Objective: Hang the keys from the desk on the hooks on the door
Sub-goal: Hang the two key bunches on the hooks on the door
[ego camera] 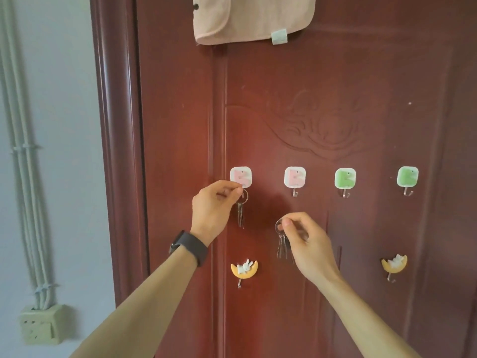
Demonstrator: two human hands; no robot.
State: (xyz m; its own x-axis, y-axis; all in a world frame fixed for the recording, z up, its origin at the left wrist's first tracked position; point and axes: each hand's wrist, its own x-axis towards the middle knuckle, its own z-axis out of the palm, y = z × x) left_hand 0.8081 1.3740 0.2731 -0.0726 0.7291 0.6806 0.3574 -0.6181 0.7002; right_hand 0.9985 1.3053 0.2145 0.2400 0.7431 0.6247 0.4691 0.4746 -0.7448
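Cream wall socket [41,323]: low on the pale wall at far left, cables running up from it; no part in the task.
Left hand [214,205]: fingertips pinched narrow on the ring of the first key bunch [241,210], held right at the hook under the first pink hook pad [240,177]; ring looks on or just at the hook, I cannot tell which; the keys hang straight down beneath.
Black wristband [191,247]: on the left wrist.
Moon-and-rabbit hook [244,270]: lower row, bare.
Right hand [307,241]: thumb and forefinger closed on the ring of the second key bunch [282,244], keys dangling; it waits below the second pink hook pad [295,177], likely its target, hook bare.
Green hook pads [345,178]: 2 of them, both hooks bare, spare places.
Red-brown door [335,112]: carries all 6 hooks; a pink cloth [253,19] hangs at its top.
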